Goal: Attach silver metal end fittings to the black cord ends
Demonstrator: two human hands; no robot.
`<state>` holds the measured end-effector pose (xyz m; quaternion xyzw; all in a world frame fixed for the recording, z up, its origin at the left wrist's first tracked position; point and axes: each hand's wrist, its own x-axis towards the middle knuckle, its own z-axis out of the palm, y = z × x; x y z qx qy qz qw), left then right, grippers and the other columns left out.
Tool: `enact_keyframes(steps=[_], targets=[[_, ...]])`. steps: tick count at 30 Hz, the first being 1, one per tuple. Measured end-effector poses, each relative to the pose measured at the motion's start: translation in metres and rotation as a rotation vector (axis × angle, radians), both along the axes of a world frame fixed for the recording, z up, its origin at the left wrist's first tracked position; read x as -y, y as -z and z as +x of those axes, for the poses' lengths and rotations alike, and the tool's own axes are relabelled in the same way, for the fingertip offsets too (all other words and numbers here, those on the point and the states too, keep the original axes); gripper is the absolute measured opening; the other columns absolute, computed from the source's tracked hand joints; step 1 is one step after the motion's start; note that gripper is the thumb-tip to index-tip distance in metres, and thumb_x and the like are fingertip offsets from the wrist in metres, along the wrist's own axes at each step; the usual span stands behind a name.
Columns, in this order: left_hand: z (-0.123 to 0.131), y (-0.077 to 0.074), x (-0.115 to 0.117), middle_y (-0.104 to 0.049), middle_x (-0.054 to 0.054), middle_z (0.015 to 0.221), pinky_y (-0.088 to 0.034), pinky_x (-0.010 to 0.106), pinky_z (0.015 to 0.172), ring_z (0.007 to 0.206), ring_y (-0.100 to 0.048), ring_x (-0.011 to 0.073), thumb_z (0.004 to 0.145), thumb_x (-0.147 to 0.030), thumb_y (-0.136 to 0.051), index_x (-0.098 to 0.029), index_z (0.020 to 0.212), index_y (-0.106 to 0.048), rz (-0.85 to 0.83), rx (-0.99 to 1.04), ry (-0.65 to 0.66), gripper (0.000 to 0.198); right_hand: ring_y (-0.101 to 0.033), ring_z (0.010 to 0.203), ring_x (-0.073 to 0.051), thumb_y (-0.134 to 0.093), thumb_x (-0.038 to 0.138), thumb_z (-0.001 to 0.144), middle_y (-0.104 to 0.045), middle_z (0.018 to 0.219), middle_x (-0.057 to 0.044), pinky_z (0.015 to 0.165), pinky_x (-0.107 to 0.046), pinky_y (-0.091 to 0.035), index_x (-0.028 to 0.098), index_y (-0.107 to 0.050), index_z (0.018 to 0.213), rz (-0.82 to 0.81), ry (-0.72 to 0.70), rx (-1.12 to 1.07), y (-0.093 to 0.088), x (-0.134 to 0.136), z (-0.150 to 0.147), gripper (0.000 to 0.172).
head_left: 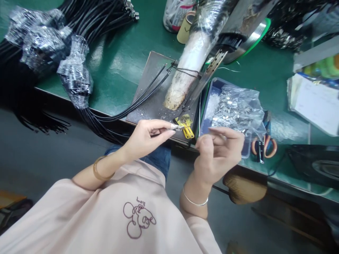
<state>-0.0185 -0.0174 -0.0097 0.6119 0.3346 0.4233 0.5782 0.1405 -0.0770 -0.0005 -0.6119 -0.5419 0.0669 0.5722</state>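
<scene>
My left hand (148, 135) pinches the end of a black cable between thumb and forefinger. A small silvery metal connector (180, 127) sticks out past the fingertips, just above a yellow metal fixture (187, 129). To the right, my right hand (218, 148) is raised by the front of the blue tray (247, 150), fingers curled and slightly blurred. Whatever sits between its thumb and forefinger is too small or hidden to make out. In the tray lies a clear plastic bag (233, 106) of small metal parts. The soldering iron (203, 74) slants down towards the fixture.
A pale tube wrapped in plastic (190, 67) slants over the dark board (148, 84). Bundled black cables (76, 74) hang over the table edge at left. Orange-handled scissors (270, 146) lie right of the tray; a solder reel (254, 42) stands behind.
</scene>
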Motion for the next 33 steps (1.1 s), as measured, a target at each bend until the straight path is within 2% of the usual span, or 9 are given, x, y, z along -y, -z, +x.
enact_keyframes(steps=[2, 4, 7, 10, 16, 21, 27, 33], targets=[[0.000, -0.001, -0.004, -0.073, 0.004, 0.074, -0.049, 0.021, 0.060, 0.062, -0.059, 0.0103, 0.082, -0.025, -0.072, -0.011, 0.080, -0.076, -0.150, 0.075, 0.023, 0.014, -0.053, 0.047, -0.007, -0.065, 0.031, 0.095, -0.057, 0.068, 0.007, 0.045, -0.021, -0.041, 0.023, -0.063, 0.095, 0.068, 0.045, 0.004, 0.005, -0.001, 0.000, 0.009], [0.001, -0.001, -0.007, -0.070, 0.002, 0.069, -0.048, 0.020, 0.059, 0.061, -0.057, 0.0098, 0.079, -0.026, -0.074, -0.012, 0.076, -0.075, -0.219, 0.108, 0.023, 0.014, -0.058, 0.051, -0.008, -0.068, 0.023, 0.092, -0.061, 0.072, 0.006, 0.047, -0.021, -0.045, 0.023, -0.063, 0.091, 0.100, 0.057, 0.118, 0.009, -0.003, -0.001, 0.005], [0.004, -0.001, -0.010, -0.064, 0.000, 0.064, -0.044, 0.020, 0.056, 0.058, -0.052, 0.0083, 0.076, -0.025, -0.073, -0.012, 0.072, -0.073, -0.259, 0.109, 0.015, 0.013, -0.071, 0.073, -0.013, -0.071, 0.012, 0.087, -0.073, 0.085, 0.001, 0.066, -0.025, -0.058, 0.022, -0.063, 0.090, 0.123, -0.025, 0.356, 0.012, -0.006, -0.004, 0.014], [0.008, -0.003, -0.013, -0.059, -0.001, 0.060, -0.040, 0.020, 0.054, 0.056, -0.047, 0.0073, 0.075, -0.024, -0.071, -0.012, 0.068, -0.070, -0.246, 0.091, 0.001, 0.013, -0.075, 0.086, -0.014, -0.072, 0.006, 0.084, -0.077, 0.096, -0.002, 0.080, -0.026, -0.061, 0.021, -0.062, 0.090, 0.144, -0.068, 0.475, 0.012, -0.009, -0.008, 0.019], [0.012, -0.006, -0.016, -0.050, -0.003, 0.056, -0.033, 0.021, 0.051, 0.053, -0.039, 0.0066, 0.078, -0.025, -0.064, -0.014, 0.065, -0.065, -0.150, 0.009, -0.060, 0.018, -0.075, 0.086, -0.014, -0.071, 0.005, 0.085, -0.078, 0.095, -0.002, 0.080, -0.026, -0.061, 0.021, -0.063, 0.091, 0.134, -0.049, 0.462, 0.013, -0.015, -0.011, 0.019], [0.012, -0.007, -0.016, -0.050, -0.003, 0.057, -0.032, 0.021, 0.051, 0.054, -0.039, 0.0069, 0.077, -0.025, -0.064, -0.014, 0.067, -0.066, -0.133, -0.019, -0.079, 0.016, -0.075, 0.085, -0.014, -0.071, 0.006, 0.086, -0.078, 0.093, -0.001, 0.080, -0.027, -0.061, 0.021, -0.064, 0.090, 0.126, -0.062, 0.455, 0.010, -0.019, -0.010, 0.017], [0.011, -0.011, -0.017, -0.044, -0.005, 0.055, -0.023, 0.021, 0.046, 0.050, -0.031, 0.0055, 0.079, -0.024, -0.066, -0.013, 0.068, -0.066, -0.125, -0.028, -0.087, 0.015, -0.076, 0.086, -0.015, -0.070, 0.010, 0.087, -0.078, 0.095, -0.001, 0.079, -0.030, -0.062, 0.024, -0.063, 0.089, 0.110, -0.042, 0.461, 0.006, -0.019, -0.012, 0.015], [0.008, -0.012, -0.017, -0.049, -0.004, 0.057, -0.028, 0.020, 0.049, 0.052, -0.037, 0.0063, 0.076, -0.021, -0.067, -0.013, 0.067, -0.066, -0.190, -0.016, -0.022, 0.012, -0.076, 0.084, -0.015, -0.071, 0.008, 0.085, -0.078, 0.096, -0.002, 0.075, -0.028, -0.064, 0.024, -0.060, 0.086, 0.105, -0.096, 0.452, 0.007, -0.013, -0.010, 0.019]])
